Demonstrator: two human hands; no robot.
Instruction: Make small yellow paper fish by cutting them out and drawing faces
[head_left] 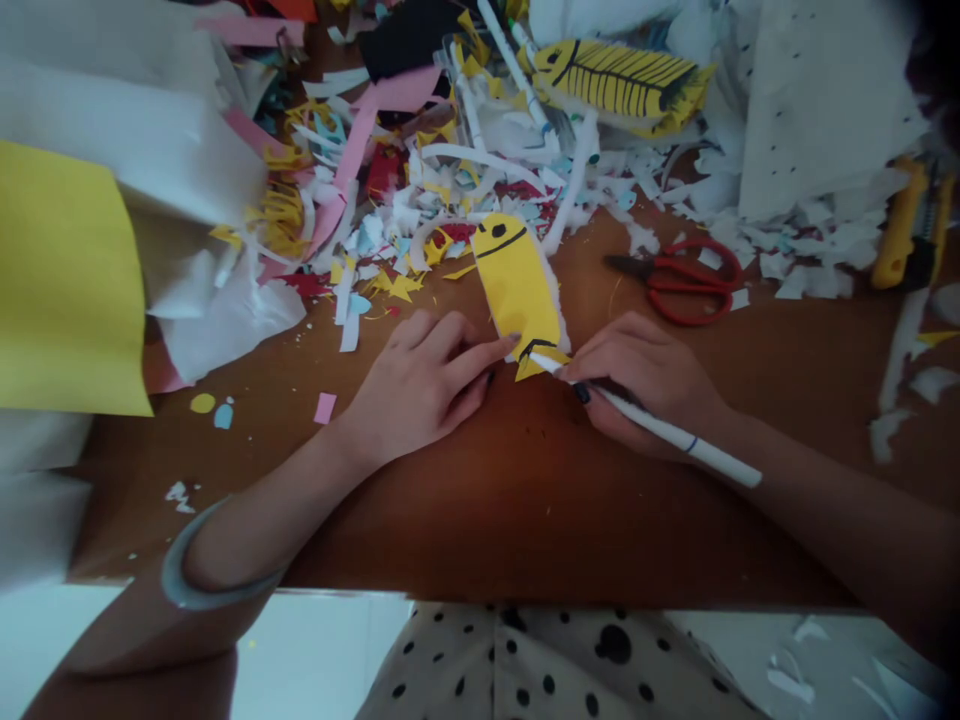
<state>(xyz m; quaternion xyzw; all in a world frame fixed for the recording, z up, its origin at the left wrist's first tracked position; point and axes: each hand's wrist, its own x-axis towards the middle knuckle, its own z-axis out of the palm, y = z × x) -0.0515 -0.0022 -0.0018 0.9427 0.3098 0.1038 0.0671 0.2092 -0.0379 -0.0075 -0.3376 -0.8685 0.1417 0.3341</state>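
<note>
A yellow paper fish (pixel 521 285) with a black-drawn eye and gill line lies on the table, its tail end toward me. White padding or backing shows along its right edge. My left hand (pixel 431 380) is partly curled, with the index fingertip pressing the fish near its tail. In my right hand (pixel 645 385) is a white marker pen (pixel 667 432), pinched between thumb and fingers. The pen's tip touches the tail, where black lines show. Right of the fish lie red-handled scissors (pixel 694 282), touched by neither hand.
Paper scraps (pixel 390 230) in several colours heap across the back of the brown table (pixel 480 520). Another yellow paper fish (pixel 622 80) with black stripes lies behind. A yellow sheet (pixel 67 285) stands at left, and a yellow box cutter (pixel 904 225) lies far right.
</note>
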